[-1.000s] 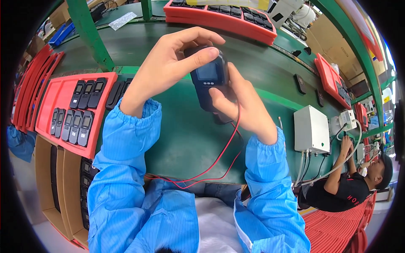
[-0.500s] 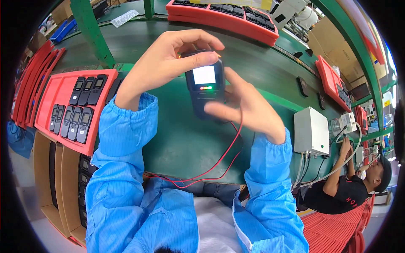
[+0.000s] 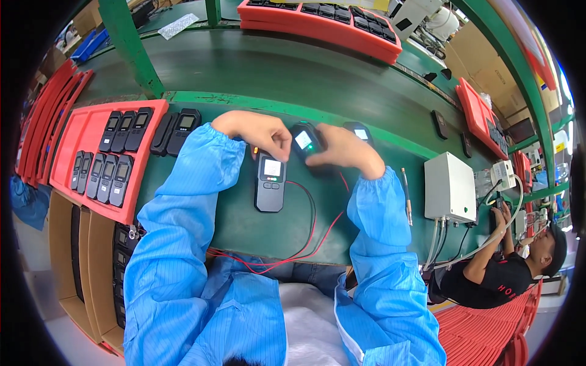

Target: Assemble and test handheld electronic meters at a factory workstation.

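A black handheld device (image 3: 270, 194) with a lit white screen lies on the green bench in front of me. My left hand (image 3: 261, 134) is over its top end, fingers curled and pressed together; what they pinch is hidden. To the right, my right hand (image 3: 343, 148) grips a second black handheld device (image 3: 303, 138), slightly blurred, its screen lit and a green light showing. Beyond that hand a third handheld device (image 3: 360, 132) is partly covered. Thin red and dark wires (image 3: 314, 210) run from beside the devices to the bench's front edge.
Left of me, a red tray (image 3: 73, 143) holds several devices, with more devices (image 3: 183, 131) beside it. At right stand a pen-like tool (image 3: 407, 198) and a white box (image 3: 450, 189) with cables. A co-worker (image 3: 503, 271) sits far right. Another red tray (image 3: 317, 30) is across the bench.
Both hands were on one raised device; now they are lower and apart, each at a different device. Devices at the left and right, previously hidden by my arms and hands, now show.
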